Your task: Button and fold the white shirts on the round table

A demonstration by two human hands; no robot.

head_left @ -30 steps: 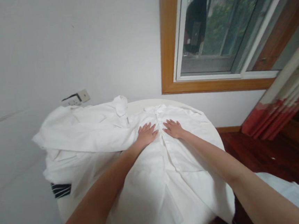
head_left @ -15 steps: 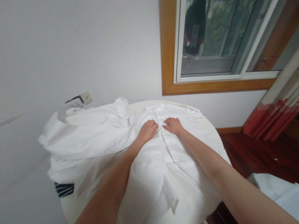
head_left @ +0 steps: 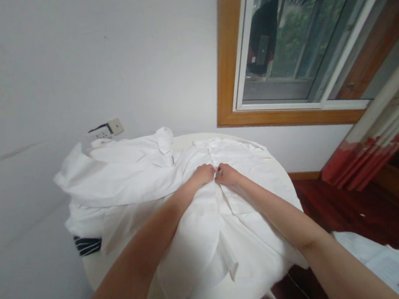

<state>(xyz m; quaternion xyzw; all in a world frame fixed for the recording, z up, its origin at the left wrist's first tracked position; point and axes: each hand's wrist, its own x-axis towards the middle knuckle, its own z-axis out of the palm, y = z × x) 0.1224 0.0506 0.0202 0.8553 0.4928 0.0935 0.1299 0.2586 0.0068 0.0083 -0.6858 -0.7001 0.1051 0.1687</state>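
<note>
A white shirt lies spread on a round white table, its front opening running down the middle. My left hand is closed on the left side of that opening. Opposite it, my right hand pinches the other front edge, fingertips almost meeting the left ones. Any button between the fingers is too small to make out. Below the hands the two front edges lie apart, and a flap of hem is turned up near the bottom.
Bunched white cloth covers the table's left side, with a dark striped piece under it. A wall socket is behind. A wood-framed window and a red and white curtain stand right. Papers lie lower right.
Both hands have come together at the shirt's front opening. Their fingers, loosely spread before, are now closed on the cloth. The view has shifted slightly.
</note>
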